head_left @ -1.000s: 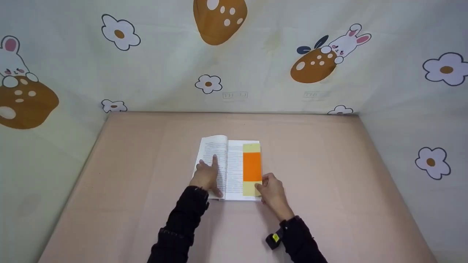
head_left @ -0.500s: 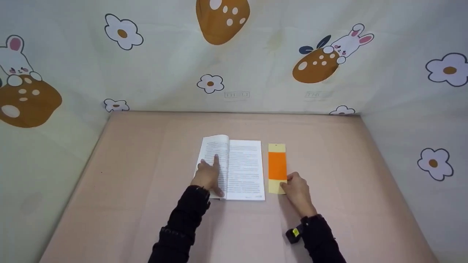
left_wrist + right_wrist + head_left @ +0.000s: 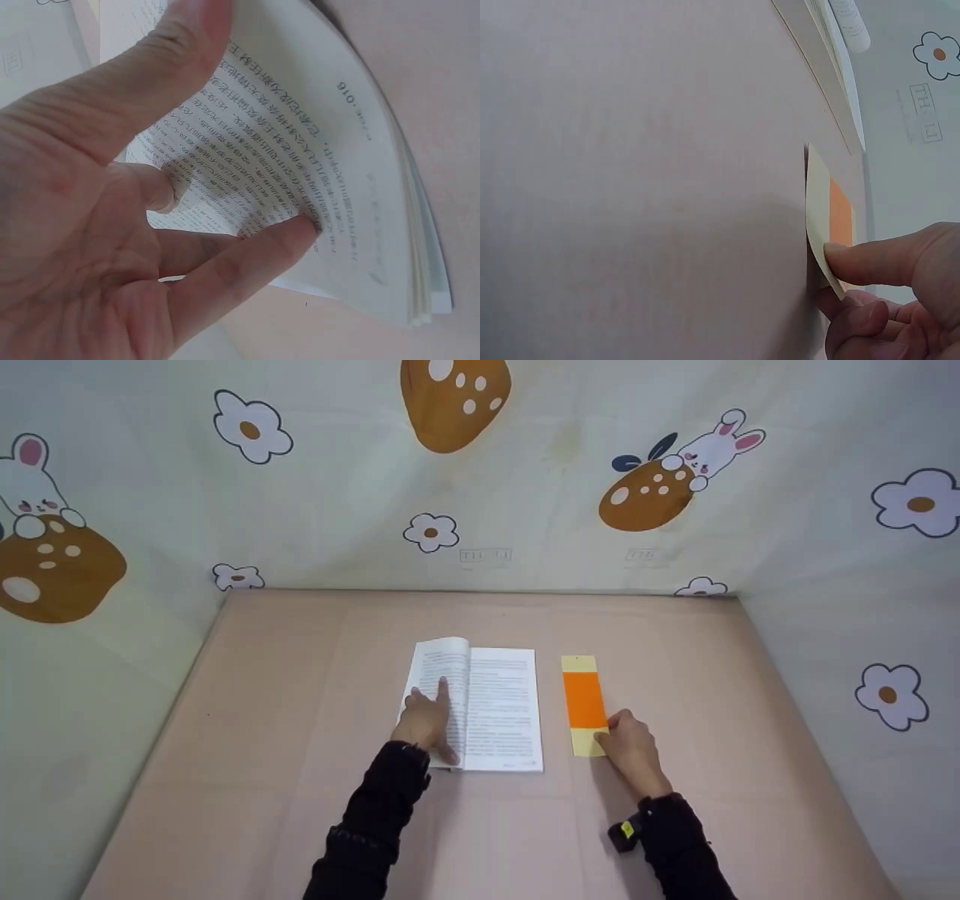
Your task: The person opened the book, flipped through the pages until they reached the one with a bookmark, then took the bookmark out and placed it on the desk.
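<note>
An open book (image 3: 504,705) lies mid-table, its left page curving up toward the spine. My left hand (image 3: 425,721) rests on that left page with fingers spread. In the left wrist view, the fingertips (image 3: 304,225) press on the printed page (image 3: 367,165), and the thumb lies across the text. To the right of the book, my right hand (image 3: 634,750) pinches the lower right edge of a pale yellow bookmark (image 3: 583,701) with an orange middle band. In the right wrist view, the thumb is on top of the bookmark (image 3: 819,202), other fingers beneath, its near edge slightly bent.
A pinkish cloth covers the table (image 3: 300,675). A patterned curtain (image 3: 337,495) with rabbits and flowers hangs at the back and both sides. A small black device with a yellow mark (image 3: 624,834) sits at the right wrist.
My right hand has drawn the bookmark rightward off the right page onto the table side, and the bookmark has tilted slightly. My left hand stays on the left page.
</note>
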